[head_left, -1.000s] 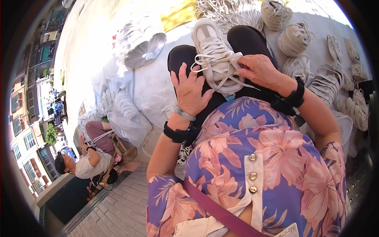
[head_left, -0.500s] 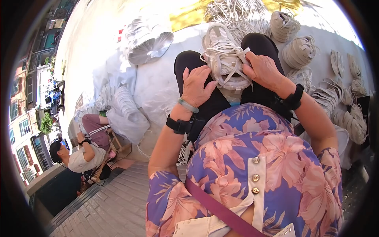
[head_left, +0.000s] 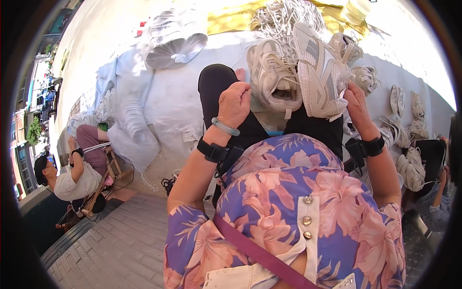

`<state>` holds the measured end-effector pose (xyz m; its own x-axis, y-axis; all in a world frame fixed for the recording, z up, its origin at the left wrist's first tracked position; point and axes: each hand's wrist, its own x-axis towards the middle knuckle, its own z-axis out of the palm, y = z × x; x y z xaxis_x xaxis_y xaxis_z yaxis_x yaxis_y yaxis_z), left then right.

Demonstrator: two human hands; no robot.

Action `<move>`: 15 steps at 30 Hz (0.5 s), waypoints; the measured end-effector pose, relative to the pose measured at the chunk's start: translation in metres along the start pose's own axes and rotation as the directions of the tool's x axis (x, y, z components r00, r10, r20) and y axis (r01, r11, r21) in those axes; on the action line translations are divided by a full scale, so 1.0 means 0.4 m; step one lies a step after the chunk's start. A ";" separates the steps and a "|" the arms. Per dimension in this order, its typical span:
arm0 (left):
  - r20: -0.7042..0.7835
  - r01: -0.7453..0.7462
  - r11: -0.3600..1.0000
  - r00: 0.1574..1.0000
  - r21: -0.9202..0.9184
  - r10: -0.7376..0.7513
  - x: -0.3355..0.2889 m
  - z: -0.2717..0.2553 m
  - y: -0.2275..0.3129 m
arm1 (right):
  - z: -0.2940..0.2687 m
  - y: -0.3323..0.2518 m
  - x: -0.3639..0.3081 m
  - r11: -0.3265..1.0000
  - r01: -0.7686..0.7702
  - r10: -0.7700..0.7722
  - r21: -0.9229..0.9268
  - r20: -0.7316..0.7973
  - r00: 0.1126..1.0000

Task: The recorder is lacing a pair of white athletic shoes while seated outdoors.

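Two off-white mesh sneakers with grey trim are in front of me at my knees. The left sneaker point(head_left: 276, 79) faces up, its laces crossed over the tongue and its dark opening toward me. Beside it the right sneaker point(head_left: 320, 72) is tipped so that its side panel shows. My right hand point(head_left: 357, 103) is closed on the right sneaker near its opening, where white lace shows by the fingertips. Left of the left sneaker, over my knee, my left hand point(head_left: 234, 103) is curled into a fist; whatever it may hold is hidden.
A heap of white shoelaces point(head_left: 291, 19) lies on yellow cloth point(head_left: 228, 18) beyond the sneakers. More shoes point(head_left: 366, 79) stand at the right, with a clear plastic bag point(head_left: 178, 45) at the far left. Another person point(head_left: 72, 180) sits at the left beside white bundles.
A single laced sneaker lay between my hands before; now two stand side by side, the right one tipped. My right hand has moved right, and my left hand has curled from loosely spread fingers.
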<state>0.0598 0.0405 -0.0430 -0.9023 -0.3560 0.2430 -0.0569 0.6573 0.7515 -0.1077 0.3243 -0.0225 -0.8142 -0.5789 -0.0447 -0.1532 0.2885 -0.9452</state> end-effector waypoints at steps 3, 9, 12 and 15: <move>0.063 0.066 0.998 0.996 -0.020 -0.064 -0.008 0.018 -0.015 | 0.029 -0.091 -0.006 0.972 -0.193 0.209 -0.133 0.116 0.971; 0.359 0.579 0.758 0.805 -0.300 -0.473 0.002 0.016 0.008 | 0.159 -0.113 0.046 0.870 0.249 -0.159 -0.426 0.235 0.959; 0.339 0.532 0.823 0.825 -0.198 -0.452 0.002 0.015 0.004 | 0.165 -0.147 0.046 0.848 0.224 -0.086 -0.479 0.294 0.952; 0.381 0.559 0.788 0.809 -0.258 -0.448 -0.002 0.021 0.002 | 0.167 -0.140 0.049 0.813 0.130 0.027 -0.568 0.259 0.965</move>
<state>0.0570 0.0470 -0.0478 -0.8669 -0.3294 -0.3741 -0.4387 0.1478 0.8864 -0.0778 0.2459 0.0079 -0.6451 -0.7488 -0.1524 -0.5485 0.5926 -0.5899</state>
